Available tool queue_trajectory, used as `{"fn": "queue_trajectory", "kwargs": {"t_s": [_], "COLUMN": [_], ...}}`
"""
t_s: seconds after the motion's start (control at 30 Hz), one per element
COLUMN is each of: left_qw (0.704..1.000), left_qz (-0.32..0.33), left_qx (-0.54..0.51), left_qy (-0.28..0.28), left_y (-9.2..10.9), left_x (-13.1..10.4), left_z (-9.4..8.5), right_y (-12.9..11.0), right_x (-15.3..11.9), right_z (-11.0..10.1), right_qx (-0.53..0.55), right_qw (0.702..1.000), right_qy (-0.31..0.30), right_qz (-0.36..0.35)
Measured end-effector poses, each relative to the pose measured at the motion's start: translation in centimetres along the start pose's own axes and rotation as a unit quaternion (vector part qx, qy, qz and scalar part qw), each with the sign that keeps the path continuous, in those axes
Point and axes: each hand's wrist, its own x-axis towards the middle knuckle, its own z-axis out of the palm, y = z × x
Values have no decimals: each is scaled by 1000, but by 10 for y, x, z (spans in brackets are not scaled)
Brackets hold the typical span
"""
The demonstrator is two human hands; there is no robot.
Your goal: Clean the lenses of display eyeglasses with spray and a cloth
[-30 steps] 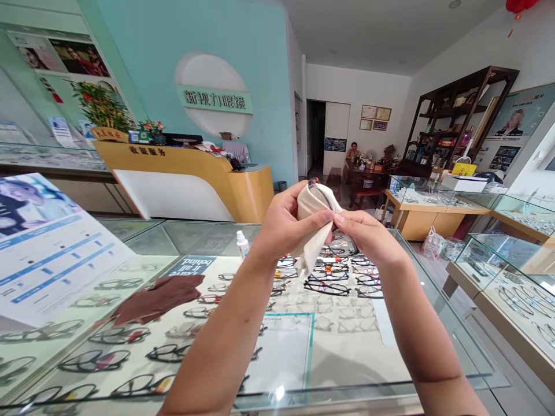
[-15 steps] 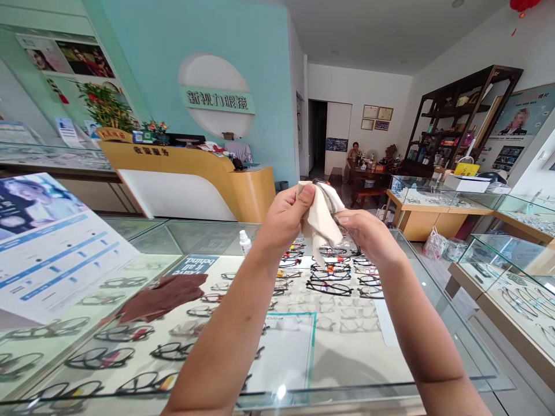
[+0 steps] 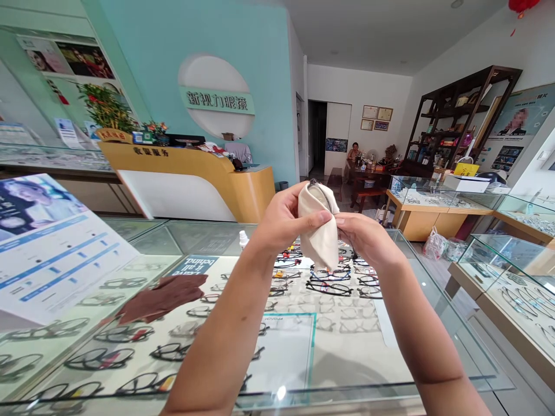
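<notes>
- Pale cloth (image 3: 319, 245): folded around part of a pair of dark-rimmed glasses (image 3: 313, 182), held up over the far edge of the glass counter (image 3: 355, 372). The two look to be mid-handling: the cloth is already round the glasses, and neither is set down or apart. Whether the lenses are clean cannot be told.
- Look: the cloth is soft, creased, with a loose end hanging down; a dark rim shows at its top, and a thin dark arm by the right fingers. The rest is hidden.
- Left hand (image 3: 284, 216): closed, thumb pressing the cloth against the glasses.
- Right hand (image 3: 366, 234): fingertips pinched on the glasses at the cloth's edge.
- Below: rows of spectacle frames (image 3: 329, 288) seen through the counter top.
- White bottle (image 3: 243, 238): near the counter's far edge, partly behind the left forearm.
- Brown cloth (image 3: 162, 297): crumpled, towards the counter's left side, beside a standing card (image 3: 52, 260).
</notes>
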Motion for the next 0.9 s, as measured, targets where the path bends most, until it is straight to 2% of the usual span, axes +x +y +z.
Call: {"fn": "queue_trajectory", "kwargs": {"t_s": [0.3, 0.4, 0.47, 0.6, 0.7, 0.8, 0.9], "left_qw": [990, 983, 988, 1000, 998, 999, 999], "left_qz": [80, 95, 74, 11, -6, -10, 33], "left_qx": [6, 0, -6, -14, -21, -28, -10], "left_qy": [118, 157, 138, -2, -61, -45, 31], "left_y": [-1, -2, -1, 5, 10, 10, 7], "left_x": [-1, 0, 0, -1, -3, -6, -6], "left_z": [20, 24, 19, -1, -8, -2, 9], "right_y": [-3, -1, 0, -5, -8, -8, -6], "right_x": [-7, -5, -5, -6, -7, -7, -8], "right_z": [4, 5, 4, 1, -1, 2, 7], "right_qx": [-33, -42, -54, -67, -57, -32, -16], "right_qw": [998, 997, 996, 997, 997, 999, 1000], "right_qy": [-48, -59, -53, 13, 30, 1, 7], "right_qz": [-8, -31, -41, -35, -31, -29, -23]}}
